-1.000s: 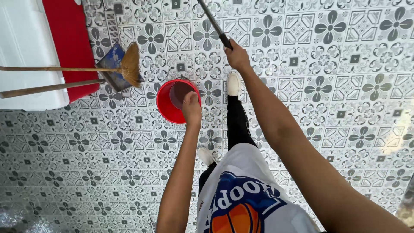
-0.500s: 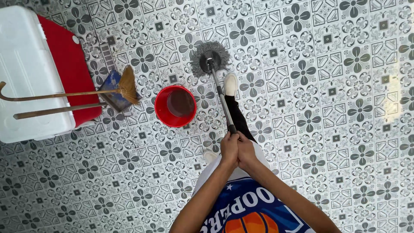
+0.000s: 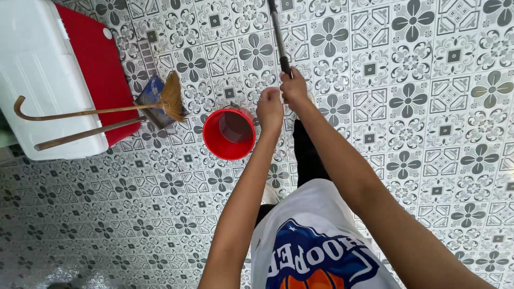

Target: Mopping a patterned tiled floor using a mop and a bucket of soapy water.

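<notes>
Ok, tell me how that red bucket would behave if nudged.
The red bucket looks like thin plastic, so probably light itself. Dark liquid seems to sit inside, so it likely feels heavier and may slosh. On the glossy tiled floor it would probably slide rather than tip.

packages: none | labels, signs: none | screens: none (only patterned floor tiles)

One view only, from a head-worn camera, aimed almost straight down the person's chest at the patterned tile floor (image 3: 439,107). Arms stretch away from the lens, hands at mid-distance, floor farthest off. A red and white cooler (image 3: 59,75) sits in the frame's upper left corner.
</notes>
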